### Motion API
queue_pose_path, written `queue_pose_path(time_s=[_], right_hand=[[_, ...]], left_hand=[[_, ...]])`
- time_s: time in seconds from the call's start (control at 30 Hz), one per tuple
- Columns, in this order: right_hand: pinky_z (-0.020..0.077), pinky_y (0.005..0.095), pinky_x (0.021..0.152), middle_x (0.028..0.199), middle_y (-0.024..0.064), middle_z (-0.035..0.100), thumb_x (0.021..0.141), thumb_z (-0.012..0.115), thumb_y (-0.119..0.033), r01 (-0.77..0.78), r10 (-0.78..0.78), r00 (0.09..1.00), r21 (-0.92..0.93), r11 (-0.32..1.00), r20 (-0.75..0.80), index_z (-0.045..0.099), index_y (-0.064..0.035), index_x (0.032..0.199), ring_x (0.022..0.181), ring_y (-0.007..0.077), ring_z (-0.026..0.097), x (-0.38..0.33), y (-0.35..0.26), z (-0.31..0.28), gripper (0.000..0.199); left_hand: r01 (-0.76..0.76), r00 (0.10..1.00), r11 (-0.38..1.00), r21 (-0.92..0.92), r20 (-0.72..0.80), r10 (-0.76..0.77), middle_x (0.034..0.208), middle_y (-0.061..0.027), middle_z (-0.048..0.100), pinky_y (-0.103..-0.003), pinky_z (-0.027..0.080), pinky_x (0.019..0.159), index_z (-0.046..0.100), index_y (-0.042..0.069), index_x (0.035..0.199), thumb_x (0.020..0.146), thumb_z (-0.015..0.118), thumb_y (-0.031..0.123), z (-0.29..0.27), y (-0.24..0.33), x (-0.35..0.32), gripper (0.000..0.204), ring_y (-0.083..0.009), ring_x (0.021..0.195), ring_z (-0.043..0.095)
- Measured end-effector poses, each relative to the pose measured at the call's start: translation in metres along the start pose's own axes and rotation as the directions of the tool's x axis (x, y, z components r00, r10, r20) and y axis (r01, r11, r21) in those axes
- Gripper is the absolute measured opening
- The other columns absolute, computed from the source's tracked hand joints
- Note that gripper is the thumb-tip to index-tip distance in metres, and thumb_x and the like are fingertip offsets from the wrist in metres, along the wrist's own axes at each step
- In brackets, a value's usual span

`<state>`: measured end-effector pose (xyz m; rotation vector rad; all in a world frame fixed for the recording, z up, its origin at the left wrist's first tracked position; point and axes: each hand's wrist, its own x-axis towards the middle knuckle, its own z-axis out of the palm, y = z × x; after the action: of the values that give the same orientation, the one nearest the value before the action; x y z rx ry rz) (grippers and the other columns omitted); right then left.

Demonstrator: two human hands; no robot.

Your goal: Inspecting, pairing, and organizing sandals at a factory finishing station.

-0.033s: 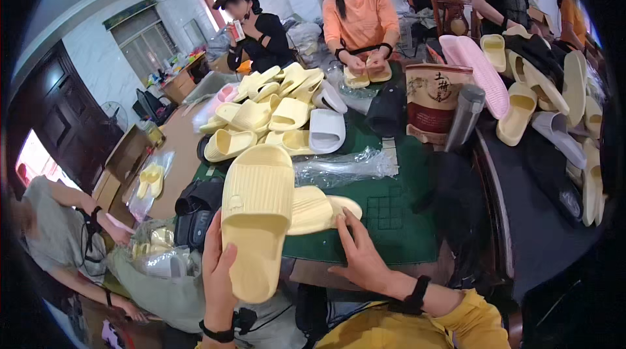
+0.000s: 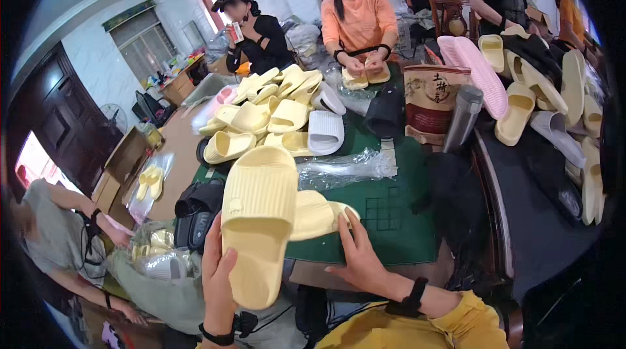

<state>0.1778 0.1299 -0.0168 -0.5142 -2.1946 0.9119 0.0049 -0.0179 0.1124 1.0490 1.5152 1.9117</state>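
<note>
Between your left hand's (image 2: 218, 277) closed fingers stands a yellow slipper (image 2: 259, 218); under your flat, open right hand (image 2: 357, 254) lies its mate (image 2: 319, 213); pairing seems underway; grasp that next.

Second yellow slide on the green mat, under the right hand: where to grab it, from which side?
Probably by its rear sole edge, coming from the near, right side. The second yellow slide lies flat on the green mat, its left part hidden behind the raised yellow slide held in the left hand. The right hand already rests at its exposed near end.
</note>
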Motion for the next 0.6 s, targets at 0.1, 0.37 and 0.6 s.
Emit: queue_pose_path(time_s=[0.1, 0.37, 0.6], right_hand=[[0.031, 0.0505, 0.108, 0.146, 0.0307, 0.015, 0.068, 0.081, -0.012, 0.031, -0.029, 0.995, 0.021, 0.999, -0.099, 0.011, 0.0002, 0.147, 0.134, 0.0487, 0.023, 0.0, -0.003, 0.0, 0.106], [0.0222, 0.0525, 0.11, 0.138, 0.021, 0.035, 0.078, 0.066, -0.008, 0.095, -0.087, 0.932, 0.005, 0.995, -0.351, 0.037, -0.0029, 0.136, 0.131, 0.0418, 0.029, 0.009, 0.013, -0.036, 0.064], [0.0269, 0.0507, 0.107, 0.106, 0.0146, 0.05, 0.079, 0.063, -0.013, 0.259, -0.251, 0.966, 0.165, 0.952, -0.065, 0.049, -0.0044, 0.11, 0.105, 0.0315, 0.052, 0.01, 0.022, -0.055, 0.035]], left_hand=[[0.1, 0.993, 0.992, -0.075, 0.073, -0.094, 0.145, -0.016, 0.036, -0.035, 0.027, 0.111, 0.026, -0.005, 0.144, 0.085, 0.049, 0.003, 0.014, 0.022, -0.013, 0.064, -0.0238, 0.133, 0.037], [0.28, 0.946, 0.953, -0.118, 0.203, -0.253, 0.142, -0.0159, 0.04, -0.035, 0.029, 0.11, 0.028, -0.006, 0.143, 0.081, 0.053, 0.002, 0.034, 0.062, -0.025, 0.068, -0.023, 0.132, 0.04], [0.106, 0.985, 0.993, -0.055, 0.144, -0.098, 0.141, -0.0189, 0.043, -0.035, 0.03, 0.11, 0.032, -0.009, 0.14, 0.074, 0.058, 0.007, 0.011, 0.078, -0.004, 0.073, -0.0261, 0.131, 0.043]])
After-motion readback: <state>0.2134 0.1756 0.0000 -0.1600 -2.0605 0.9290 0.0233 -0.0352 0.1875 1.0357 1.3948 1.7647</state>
